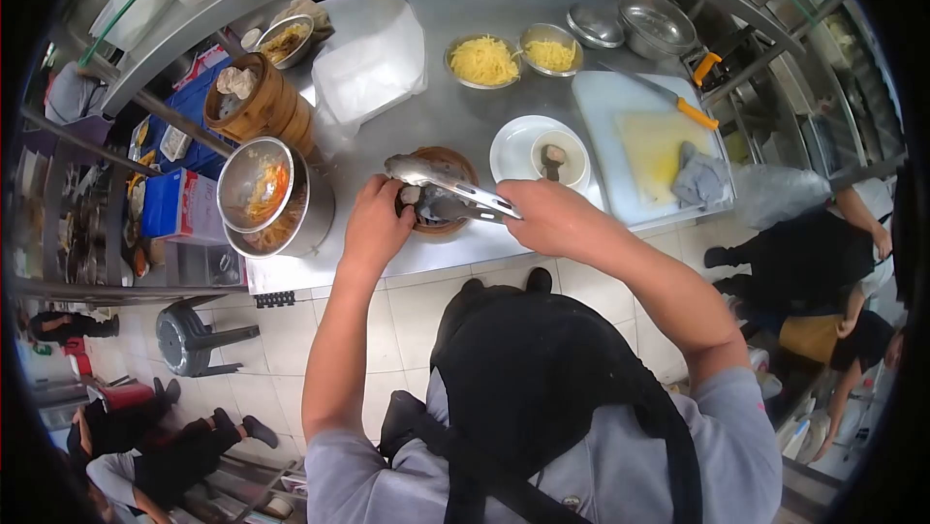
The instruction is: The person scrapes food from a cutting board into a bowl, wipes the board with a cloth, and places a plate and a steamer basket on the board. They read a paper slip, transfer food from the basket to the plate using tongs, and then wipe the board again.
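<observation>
My right hand [547, 214] is closed around the handle end of metal tongs [465, 185]. The tong arms reach left over a small round bamboo steamer [455, 158] at the counter's front. Inside the steamer, partly hidden by the tongs, lie greyish pieces [411, 197] that I cannot make out clearly. My left hand [376, 226] grips the steamer at its left side, thumb and fingers curled at the rim. Right of the steamer, a white plate [509, 141] bears a small white bowl [573, 151] with a pale and dark morsel in it.
Stacked bamboo steamers [281, 107] and a metal pot [315, 219] stand left. Behind are a paper-lined tray [373, 59] and bowls of yellow shreds [484, 61]. An orange-handled knife [693, 112] lies over a cutting board [601, 103] with a grey cloth [699, 175]. Other people stand around.
</observation>
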Tool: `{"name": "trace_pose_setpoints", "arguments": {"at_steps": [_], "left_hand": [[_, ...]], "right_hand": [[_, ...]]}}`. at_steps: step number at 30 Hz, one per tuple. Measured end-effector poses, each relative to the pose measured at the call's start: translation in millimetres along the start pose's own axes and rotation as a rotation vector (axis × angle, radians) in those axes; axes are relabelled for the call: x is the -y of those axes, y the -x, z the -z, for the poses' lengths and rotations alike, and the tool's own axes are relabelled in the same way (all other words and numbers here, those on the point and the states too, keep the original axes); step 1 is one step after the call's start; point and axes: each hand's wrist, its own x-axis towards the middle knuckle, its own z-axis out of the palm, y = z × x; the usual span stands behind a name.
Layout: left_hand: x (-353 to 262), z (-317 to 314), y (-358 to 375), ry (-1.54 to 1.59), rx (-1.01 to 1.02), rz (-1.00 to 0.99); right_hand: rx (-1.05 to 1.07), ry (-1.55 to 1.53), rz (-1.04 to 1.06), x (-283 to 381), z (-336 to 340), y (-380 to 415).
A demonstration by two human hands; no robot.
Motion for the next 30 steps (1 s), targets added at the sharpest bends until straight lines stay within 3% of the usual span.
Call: {"name": "trace_pose_setpoints", "arguments": {"at_steps": [8, 19, 22, 30], "left_hand": [[-4, 10, -16, -0.095, 0.123, -0.048], [6, 15, -26, 0.005, 0.162, -0.016], [6, 18, -28, 0.014, 0.171, -0.007], [-6, 31, -28, 0.14, 0.199, 0.09]], "right_hand": [[-0.026, -0.003, -0.021, 6, -17, -16], [-0.145, -0.368, -0.054, -10, -46, -8], [-0.087, -0.336, -0.136, -5, -36, -3], [-0.064, -0.33, -0.113, 0, -9, 18]]}}
